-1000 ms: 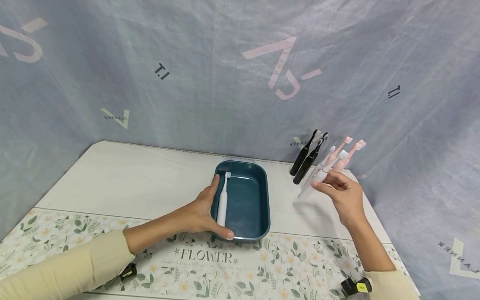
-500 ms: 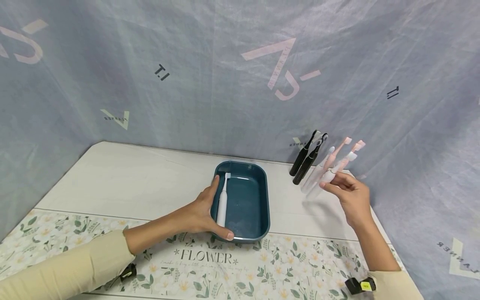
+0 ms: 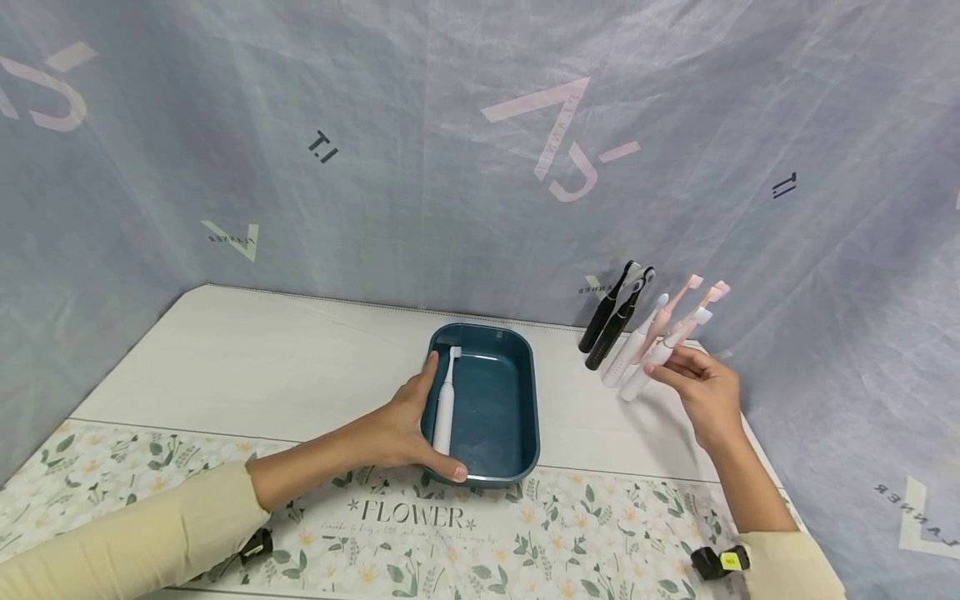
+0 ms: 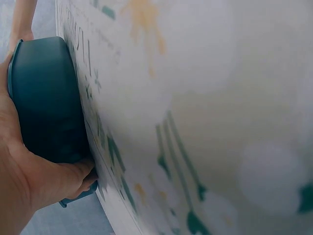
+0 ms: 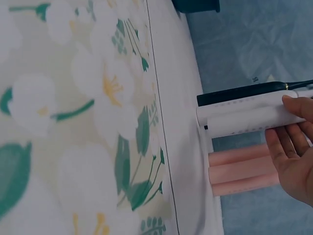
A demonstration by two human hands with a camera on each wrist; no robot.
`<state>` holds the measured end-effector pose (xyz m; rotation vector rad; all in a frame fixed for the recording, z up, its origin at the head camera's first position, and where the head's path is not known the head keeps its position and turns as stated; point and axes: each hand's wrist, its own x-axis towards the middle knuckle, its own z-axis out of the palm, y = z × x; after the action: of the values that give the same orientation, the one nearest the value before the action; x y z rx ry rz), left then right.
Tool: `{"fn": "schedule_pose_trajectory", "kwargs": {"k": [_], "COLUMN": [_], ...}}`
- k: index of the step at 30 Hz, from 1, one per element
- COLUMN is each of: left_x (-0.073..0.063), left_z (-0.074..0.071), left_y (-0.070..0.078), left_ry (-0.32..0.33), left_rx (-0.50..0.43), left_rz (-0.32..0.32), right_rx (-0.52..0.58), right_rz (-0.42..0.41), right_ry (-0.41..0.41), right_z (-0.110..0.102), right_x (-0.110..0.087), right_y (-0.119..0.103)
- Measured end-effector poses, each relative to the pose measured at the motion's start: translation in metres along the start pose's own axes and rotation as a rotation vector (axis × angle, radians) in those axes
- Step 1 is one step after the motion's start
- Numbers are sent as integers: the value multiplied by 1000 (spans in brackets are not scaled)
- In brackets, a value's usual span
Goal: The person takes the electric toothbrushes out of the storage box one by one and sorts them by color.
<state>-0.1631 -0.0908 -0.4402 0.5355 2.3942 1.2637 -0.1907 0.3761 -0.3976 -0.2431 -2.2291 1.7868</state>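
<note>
My left hand (image 3: 401,429) holds the left side of a dark teal plastic tray (image 3: 534,392), its thumb at the near corner. A white electric toothbrush (image 3: 445,417) lies lengthwise along the tray's left wall. In the left wrist view, that hand wraps the side of the tray (image 4: 46,98). To the right, my right hand (image 3: 701,392) pinches another white electric toothbrush (image 3: 636,385), held upright with its brush head up. Close beside it stands a further white toothbrush (image 3: 624,360). Whether the held one's base touches the table, I cannot tell.
Two black toothbrushes (image 3: 613,333) stand upright left of the white ones. Pink toothbrushes (image 5: 239,171) stand behind my right hand, partly hidden. A floral mat (image 3: 555,542) covers the table's front. Grey-blue cloth (image 3: 375,183) hangs behind and at both sides.
My right hand has moved a little to the right with the white toothbrush, which now stands apart from the white one beside it. The left hand and tray have stayed put.
</note>
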Motion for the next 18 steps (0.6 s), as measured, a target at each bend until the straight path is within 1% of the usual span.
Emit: {"fn": "schedule_pose_trajectory", "kwargs": {"k": [5, 11, 16, 18], "left_x": [0, 0, 0, 0], "left_z": [0, 0, 0, 0], "left_y": [0, 0, 0, 0], "left_ry": [2, 2, 0, -1], "left_rx": [-2, -1, 2, 4], "left_rz": [4, 1, 6, 11], "right_rx": [-58, -49, -73, -74], "right_rz": [4, -5, -27, -16], "right_ry": [6, 27, 47, 53], "right_z": [-1, 4, 9, 10], "right_x": [5, 8, 11, 12], "right_y": [3, 6, 7, 7]}}
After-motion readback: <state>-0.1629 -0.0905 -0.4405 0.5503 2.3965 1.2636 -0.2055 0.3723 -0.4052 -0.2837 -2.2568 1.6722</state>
